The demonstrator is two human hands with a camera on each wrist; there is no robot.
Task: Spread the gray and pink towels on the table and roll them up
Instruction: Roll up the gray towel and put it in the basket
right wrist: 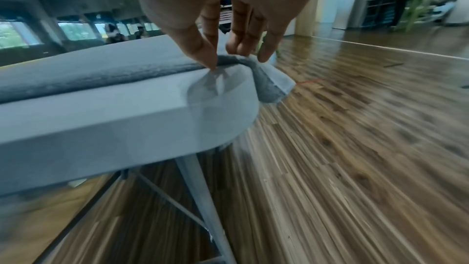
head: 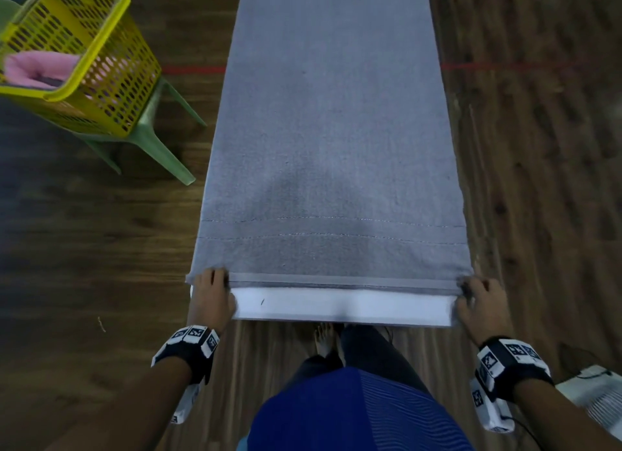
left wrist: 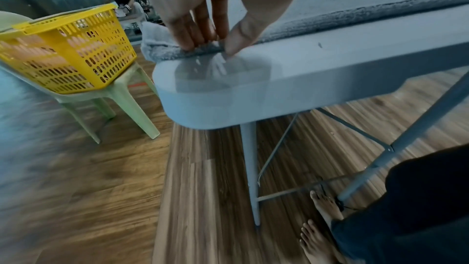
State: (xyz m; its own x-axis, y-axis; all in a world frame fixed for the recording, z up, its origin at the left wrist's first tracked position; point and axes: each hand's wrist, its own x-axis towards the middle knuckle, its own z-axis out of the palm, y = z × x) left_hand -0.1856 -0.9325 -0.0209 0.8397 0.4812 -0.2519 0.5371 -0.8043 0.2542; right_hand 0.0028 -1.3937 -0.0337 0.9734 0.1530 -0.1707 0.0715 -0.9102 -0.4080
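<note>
Gray towel (head: 333,141) lies spread flat along the white table (head: 343,307), near hem just short of the table's end. Left hand (head: 212,295) pinches the near left corner, fingers (left wrist: 193,33) and thumb curled over the hem; right hand (head: 479,302) pinches the near right corner likewise. Pink towel (head: 33,68) sits in the yellow basket (head: 111,90) on a green chair (head: 158,147). Spreading looks done; rolling appears about to start. Next move likely calls for both corners turning over together, evenly, to keep the roll straight.

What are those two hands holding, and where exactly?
The gray towel, by its near edge: left hand pinches the left corner, right hand the right corner.
</note>
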